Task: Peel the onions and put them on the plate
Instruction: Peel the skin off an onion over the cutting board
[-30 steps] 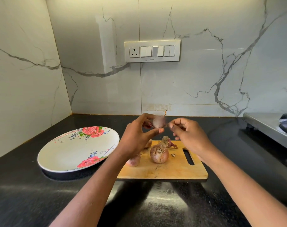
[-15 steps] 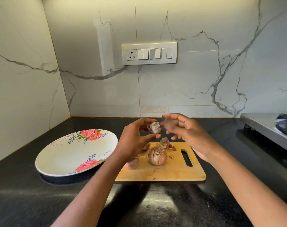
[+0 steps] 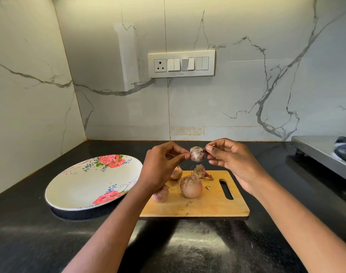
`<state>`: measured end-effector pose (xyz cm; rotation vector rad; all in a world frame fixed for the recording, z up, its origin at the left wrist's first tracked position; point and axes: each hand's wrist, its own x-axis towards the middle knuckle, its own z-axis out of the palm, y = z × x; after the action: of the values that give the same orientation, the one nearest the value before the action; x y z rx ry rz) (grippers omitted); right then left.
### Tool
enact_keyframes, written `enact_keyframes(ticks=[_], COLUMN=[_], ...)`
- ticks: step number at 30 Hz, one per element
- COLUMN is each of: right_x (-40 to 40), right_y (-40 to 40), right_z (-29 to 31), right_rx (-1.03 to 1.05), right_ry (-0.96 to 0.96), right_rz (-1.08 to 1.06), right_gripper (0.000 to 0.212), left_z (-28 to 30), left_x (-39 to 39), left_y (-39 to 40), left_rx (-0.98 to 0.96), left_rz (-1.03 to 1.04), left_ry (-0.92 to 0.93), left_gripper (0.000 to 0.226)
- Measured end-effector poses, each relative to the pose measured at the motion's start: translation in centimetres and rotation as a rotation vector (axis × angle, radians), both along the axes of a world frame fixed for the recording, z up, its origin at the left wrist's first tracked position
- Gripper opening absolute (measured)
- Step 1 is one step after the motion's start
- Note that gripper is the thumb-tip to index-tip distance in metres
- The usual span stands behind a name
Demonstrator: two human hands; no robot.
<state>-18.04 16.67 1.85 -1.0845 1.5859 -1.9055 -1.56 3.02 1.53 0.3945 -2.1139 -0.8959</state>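
Since half a second ago my hands have drawn slightly apart: left hand [image 3: 160,170] pinches one end of the small onion [image 3: 197,153], right hand [image 3: 230,160] pinches the other, above the cutting board [image 3: 213,205]. Head view: three onions lie on the board, largest [image 3: 190,187] central; one floral plate [image 3: 83,186] sits left. Black countertop [image 3: 30,239], marble walls, one switch panel [image 3: 181,64].

Both bare forearms reach forward from the bottom of the view and converge toward the middle. The left hand [image 3: 161,168] is raised with its back to the camera, thumb and forefinger pinched together at their tips (the other fingers curl behind, mostly hidden). The right hand [image 3: 232,161] is level with it, palm turned inward, fingers curled, fingertips pinching toward the left hand.
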Motion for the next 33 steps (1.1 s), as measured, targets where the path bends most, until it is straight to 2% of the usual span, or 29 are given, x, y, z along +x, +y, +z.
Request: enact_keyframes(ticks=[4, 9, 13, 20, 24, 29, 33], right_x=[-0.2, -0.7, -0.5, 0.9, 1.3, 1.3, 1.4], right_y=[0.0, 0.1, -0.1, -0.3, -0.3, -0.2, -0.1], right_z=[0.0, -0.3, -0.4, -0.3, -0.1, 0.0, 0.0], right_rx=[-0.015, 0.023, 0.09, 0.099, 0.079, 0.106, 0.074], right_ry=[-0.047, -0.001, 0.128, 0.192, 0.149, 0.241, 0.257], right_rz=[-0.039, -0.13, -0.136, -0.1, -0.073, -0.018, -0.074], right_gripper=[0.009, 0.002, 0.005, 0.013, 0.016, 0.013, 0.009], left_z=[0.1, -0.4, -0.3, -0.7, -0.7, -0.2, -0.4], left_x=[0.0, -0.5, -0.5, -0.5, -0.8, -0.5, -0.5], left_y=[0.0, 0.0, 0.1, 0.5, 0.5, 0.3, 0.5], left_rx=[-0.031, -0.18, -0.254, -0.237, -0.213, -0.167, -0.143], left_rz=[0.011, 0.057, 0.141, 0.062, 0.061, 0.058, 0.027], left_ry=[-0.056, -0.329, -0.492, -0.346, -0.288, -0.282, -0.245], left_gripper=[0.004, 0.01, 0.033, 0.055, 0.05, 0.045, 0.044])
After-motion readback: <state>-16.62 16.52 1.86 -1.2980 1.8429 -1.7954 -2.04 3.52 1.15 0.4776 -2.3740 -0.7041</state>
